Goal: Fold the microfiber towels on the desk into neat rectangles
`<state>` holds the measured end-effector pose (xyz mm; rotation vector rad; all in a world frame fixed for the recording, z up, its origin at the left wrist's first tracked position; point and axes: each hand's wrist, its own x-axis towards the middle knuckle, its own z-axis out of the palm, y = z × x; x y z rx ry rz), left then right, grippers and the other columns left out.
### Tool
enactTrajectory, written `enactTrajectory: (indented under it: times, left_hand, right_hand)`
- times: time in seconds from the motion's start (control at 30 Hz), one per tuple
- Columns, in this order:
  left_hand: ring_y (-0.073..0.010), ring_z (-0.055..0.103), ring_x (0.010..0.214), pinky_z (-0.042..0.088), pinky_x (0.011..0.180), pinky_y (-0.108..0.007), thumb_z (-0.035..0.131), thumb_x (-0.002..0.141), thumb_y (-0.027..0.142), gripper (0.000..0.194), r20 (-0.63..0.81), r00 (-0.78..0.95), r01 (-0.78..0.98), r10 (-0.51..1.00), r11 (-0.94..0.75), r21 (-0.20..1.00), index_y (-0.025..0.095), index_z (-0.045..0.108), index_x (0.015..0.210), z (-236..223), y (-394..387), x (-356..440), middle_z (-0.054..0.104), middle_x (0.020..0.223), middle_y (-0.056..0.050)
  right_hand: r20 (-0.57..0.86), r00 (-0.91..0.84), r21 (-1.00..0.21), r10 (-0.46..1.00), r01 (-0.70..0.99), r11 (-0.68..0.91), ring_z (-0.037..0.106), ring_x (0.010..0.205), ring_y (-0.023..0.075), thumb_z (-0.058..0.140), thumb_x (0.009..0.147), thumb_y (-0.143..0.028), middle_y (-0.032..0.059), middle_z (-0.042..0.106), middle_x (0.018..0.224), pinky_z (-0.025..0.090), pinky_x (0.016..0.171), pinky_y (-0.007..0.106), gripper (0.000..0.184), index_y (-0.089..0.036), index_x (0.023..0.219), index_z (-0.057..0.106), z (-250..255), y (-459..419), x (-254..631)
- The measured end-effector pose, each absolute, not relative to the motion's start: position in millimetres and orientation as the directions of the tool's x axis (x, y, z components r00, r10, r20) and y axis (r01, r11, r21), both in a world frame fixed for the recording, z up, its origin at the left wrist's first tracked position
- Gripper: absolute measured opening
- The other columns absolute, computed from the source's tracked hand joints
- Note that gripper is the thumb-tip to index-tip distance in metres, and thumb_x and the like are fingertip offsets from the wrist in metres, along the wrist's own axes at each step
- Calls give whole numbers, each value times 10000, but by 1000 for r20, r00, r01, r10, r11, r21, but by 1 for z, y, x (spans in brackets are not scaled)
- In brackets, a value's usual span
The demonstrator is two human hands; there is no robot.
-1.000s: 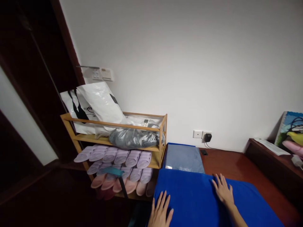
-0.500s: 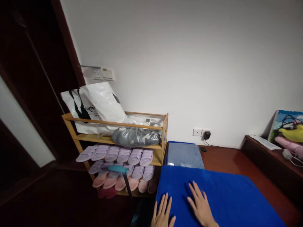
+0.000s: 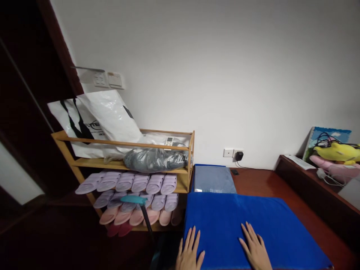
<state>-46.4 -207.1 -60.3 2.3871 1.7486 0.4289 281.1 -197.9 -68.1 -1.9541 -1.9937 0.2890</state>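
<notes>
The right hand (image 3: 255, 249) has slid outward across the blue cloth (image 3: 222, 228) since half a second ago, so the gap between it and the left hand (image 3: 189, 253) is wider. A full second back it reached further toward the wall (image 3: 225, 75); now it lies nearer the person. The left hand has kept nearly the same place along the cloth's left edge. The head view has also turned a little, bringing more of the yellow plush toy (image 3: 339, 152) into sight at the right.

Both hands are palm down, backs up, entering from the bottom of the view. The left hand's fingers are straight and slightly spread, thumb out to the side; the right hand's point forward and a little left, also loosely spread. Neither hand grips anything. The fingers seem to rest on the fabric, though from this angle I can't be sure how fully the palms touch.

The cloth lies spread over the reddish-brown tabletop (image 3: 253, 182), its far edge just beside a grey-blue folded bundle (image 3: 215, 179). The wooden shoe rack (image 3: 126, 143) stands to the left.
</notes>
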Motion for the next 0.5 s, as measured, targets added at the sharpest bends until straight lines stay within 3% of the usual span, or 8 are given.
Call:
enactTrajectory:
  times: [0.2,0.33,0.43,0.5]
  left_hand:
    - [-235,127,1390,209,1088,-531,301,897,434,579,-38,245,921,969,-221,320,316,95,1425,-41,-206,-43,86,1514,6]
    - [-224,110,1393,189,1089,-543,381,841,366,644,-113,241,929,964,-195,315,330,118,1428,-40,-204,-47,74,1519,20]
    - [-248,134,1390,166,1096,-548,415,822,347,640,-67,245,931,967,-215,295,293,210,1425,-45,-198,-45,121,1518,-18]
    - [-246,143,1390,174,1105,-518,377,856,351,593,40,238,930,970,-240,277,253,242,1425,-44,-189,-37,143,1518,-44]
  right_hand:
    - [106,196,-251,975,954,-164,151,1393,215,217,851,-587,-7,191,1520,236,1087,496,630,-340,1430,187,-103,-217,392]
    - [52,302,-130,952,947,-293,143,1396,229,226,835,-515,-20,230,1513,250,1052,553,573,-379,1386,306,-119,-235,460]
    - [64,352,-40,934,936,-350,153,1393,281,295,802,-480,-28,323,1478,229,1028,619,499,-432,1260,487,-115,-232,469]
    - [103,353,-97,930,934,-344,163,1393,277,268,821,-517,-2,313,1485,244,1029,606,526,-394,1295,460,-102,-217,442]
